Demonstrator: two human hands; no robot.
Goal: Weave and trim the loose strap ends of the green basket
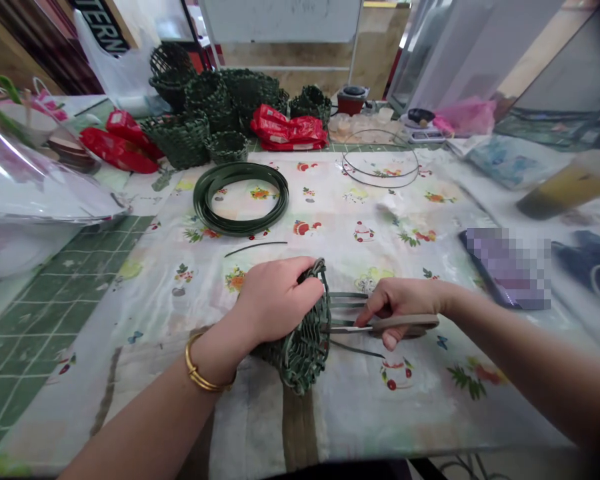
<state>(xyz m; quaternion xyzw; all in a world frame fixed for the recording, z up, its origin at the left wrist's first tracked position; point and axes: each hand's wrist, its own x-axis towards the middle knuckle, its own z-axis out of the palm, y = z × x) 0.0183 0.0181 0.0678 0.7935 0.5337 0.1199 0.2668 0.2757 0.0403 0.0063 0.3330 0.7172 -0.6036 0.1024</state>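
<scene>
Wht caps "TERN" on blk panel (109, 21), upper L bkgd, whiteboard (280, 25) marks too faint to read

A: Viewpoint?
B: Single head-worn camera, facing forward and down over the tablecloth (360, 413).
A: Range?
B: Near the left hand (273, 303), 7 o'clock of centre, and right hand (403, 299), 4 o'clock; whiteboard (285, 23) distant at 12 o'clock.

One scissors pair (405, 321), one coil (203, 200), one phone (510, 268)

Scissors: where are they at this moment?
In the head view, the scissors are just right of centre, in the person's right grip, their blades pointing left toward the green woven basket.
</scene>
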